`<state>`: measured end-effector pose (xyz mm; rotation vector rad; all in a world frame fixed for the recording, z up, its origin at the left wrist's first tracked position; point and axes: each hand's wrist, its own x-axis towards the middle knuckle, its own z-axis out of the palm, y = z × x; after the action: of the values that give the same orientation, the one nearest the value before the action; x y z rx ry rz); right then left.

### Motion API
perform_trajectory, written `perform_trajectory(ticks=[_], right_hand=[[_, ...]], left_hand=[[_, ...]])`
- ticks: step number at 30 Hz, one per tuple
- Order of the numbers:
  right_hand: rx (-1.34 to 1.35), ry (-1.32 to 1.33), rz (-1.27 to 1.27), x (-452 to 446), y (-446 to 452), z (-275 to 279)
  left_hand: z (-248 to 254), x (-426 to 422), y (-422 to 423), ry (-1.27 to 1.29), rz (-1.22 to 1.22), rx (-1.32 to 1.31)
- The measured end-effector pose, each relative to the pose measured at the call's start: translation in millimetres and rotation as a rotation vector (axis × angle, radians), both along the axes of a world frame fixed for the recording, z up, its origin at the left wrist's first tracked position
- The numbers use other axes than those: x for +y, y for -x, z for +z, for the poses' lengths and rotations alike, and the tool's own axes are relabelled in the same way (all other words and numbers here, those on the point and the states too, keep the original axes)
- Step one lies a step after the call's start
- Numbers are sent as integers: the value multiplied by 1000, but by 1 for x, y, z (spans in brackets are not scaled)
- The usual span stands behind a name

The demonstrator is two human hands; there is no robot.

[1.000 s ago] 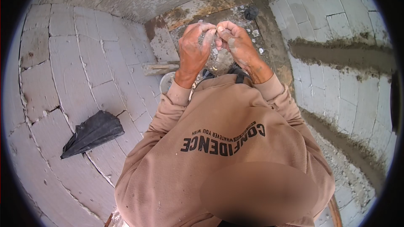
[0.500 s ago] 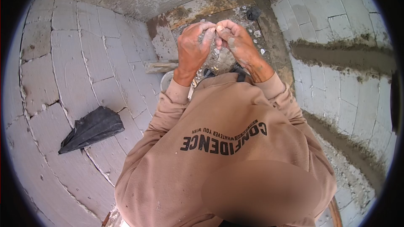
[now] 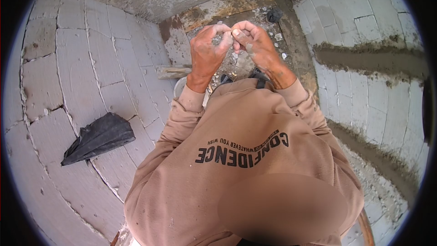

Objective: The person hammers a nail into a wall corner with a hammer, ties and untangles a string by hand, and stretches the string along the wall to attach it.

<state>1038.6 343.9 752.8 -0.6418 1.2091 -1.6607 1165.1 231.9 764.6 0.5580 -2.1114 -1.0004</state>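
My left hand (image 3: 209, 51) and my right hand (image 3: 258, 48) are raised at the top centre, their fingertips meeting over the rubble-strewn floor. Both hands are dusted with pale powder, and thumb and fingers are pinched together on each. Whatever lies between the fingertips is too small to make out. Below them is the brown sweatshirt (image 3: 236, 123) with dark lettering, its sleeves reaching both wrists.
A black plastic piece (image 3: 99, 137) lies against the block wall (image 3: 82, 82) at left. Wooden pieces (image 3: 173, 71) and a pale bucket (image 3: 180, 87) are beside my left forearm. The right block wall (image 3: 359, 64) has mortar-filled channels. Debris and a dark lump (image 3: 274, 15) lie beyond my hands.
My hands stay together with only slight finger movement. The view has shifted a little, and the black plastic piece at left appears slightly higher.
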Motion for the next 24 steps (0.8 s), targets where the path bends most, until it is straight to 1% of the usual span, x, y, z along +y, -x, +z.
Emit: perform_trajectory(ticks=[2, 5, 8, 11, 14, 16, 18, 20, 23, 24], right_hand=[[3, 20, -17, -2, -8, -1], [-29, 92, -78, -6, -19, -7], [-8, 52, -21, -9, -28, -3], [256, -33, 20, -12, -30, -7], [703, -3, -9, -20, -25, -9], [630, 49, 34, -31, -28, -13], [387, 16, 150, -37, -29, -14], [-21, -97, 331, -37, -25, -8], [234, -189, 297, -42, -10, -13], [299, -166, 275, -44, -2, -18]], left_hand=[[-9, -2, -6, -94, 37, 16], [-16, -8, -14, -89, 73, 11], [-23, -12, -22, -264, 66, 50], [-19, -22, -32, -715, -118, 156], [-15, -37, -42, -1006, -228, 196], [-9, -44, -44, -1038, -266, 162], [-4, -52, -46, -1066, -267, 112], [-2, -63, -45, -1090, -236, 48], [-9, -79, -38, -907, -163, -8], [-11, -84, -35, -957, -177, 19]])
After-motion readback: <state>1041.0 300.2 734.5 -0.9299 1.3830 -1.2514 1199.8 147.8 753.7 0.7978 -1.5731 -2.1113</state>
